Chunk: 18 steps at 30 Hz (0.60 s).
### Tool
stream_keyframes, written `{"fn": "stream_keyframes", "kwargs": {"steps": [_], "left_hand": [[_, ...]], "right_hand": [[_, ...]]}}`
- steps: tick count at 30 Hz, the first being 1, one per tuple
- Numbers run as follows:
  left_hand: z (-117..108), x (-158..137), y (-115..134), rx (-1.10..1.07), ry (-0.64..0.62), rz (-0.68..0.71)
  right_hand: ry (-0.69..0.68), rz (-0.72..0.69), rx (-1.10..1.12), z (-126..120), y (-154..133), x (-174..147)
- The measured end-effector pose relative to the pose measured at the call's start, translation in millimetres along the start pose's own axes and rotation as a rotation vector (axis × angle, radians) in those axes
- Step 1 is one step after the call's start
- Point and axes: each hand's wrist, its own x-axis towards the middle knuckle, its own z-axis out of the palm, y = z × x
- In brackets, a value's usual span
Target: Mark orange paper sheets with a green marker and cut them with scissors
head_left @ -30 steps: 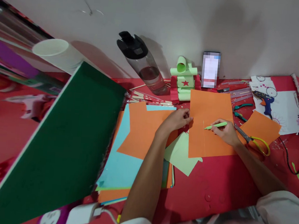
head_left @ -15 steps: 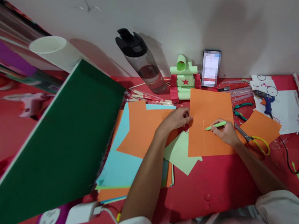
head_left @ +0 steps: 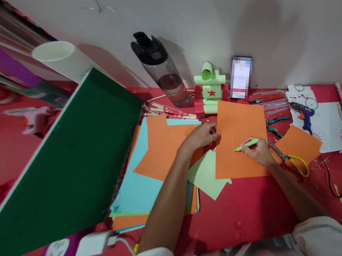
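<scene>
A sheet of orange paper (head_left: 242, 122) lies on the red tabletop, with thin pale lines on its face. My right hand (head_left: 257, 151) is closed around a light green pen (head_left: 250, 143), its tip at the paper near the sheet's middle. At the sheet's left edge is my left hand (head_left: 204, 134), fingers bent and fingertips touching the edge. A pale green paper piece (head_left: 207, 172) lies partly under the orange sheet. Scissors (head_left: 292, 161) with yellow handles lie right of my right hand, over smaller orange paper (head_left: 301, 142).
Left of my arm is a stack of coloured paper (head_left: 136, 192), beside a slanted green board (head_left: 76, 156). A water bottle (head_left: 170, 80), a green paper figure (head_left: 211, 92) and a phone (head_left: 241, 78) stand near the wall. Pliers (head_left: 274, 130) and a blue glue gun (head_left: 306, 115) lie at right.
The pen tip and my right hand have shifted very slightly down the sheet. My left hand stays at the paper's edge.
</scene>
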Motion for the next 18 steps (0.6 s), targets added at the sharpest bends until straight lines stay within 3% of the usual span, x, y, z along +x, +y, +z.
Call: {"fn": "stream_keyframes", "kwargs": {"steps": [6,12,15,18], "left_hand": [[-0.5,-0.8,1.9,0.006,0.002,0.001],[-1.1,-1.3,1.3,0.005,-0.016,-0.012],[-0.6,-0.5,-0.2,-0.003,-0.014,-0.016],[0.0,0.4,-3.5,-0.019,-0.007,-0.005]], "right_hand": [[0.005,0.019,0.075,0.2,2.3,-0.3],[0.028,-0.028,0.314,0.4,0.6,-0.7],[-0.003,-0.087,0.412,2.1,-16.5,-8.7],[-0.133,-0.087,0.614,8.1,-55.2,-30.5]]}}
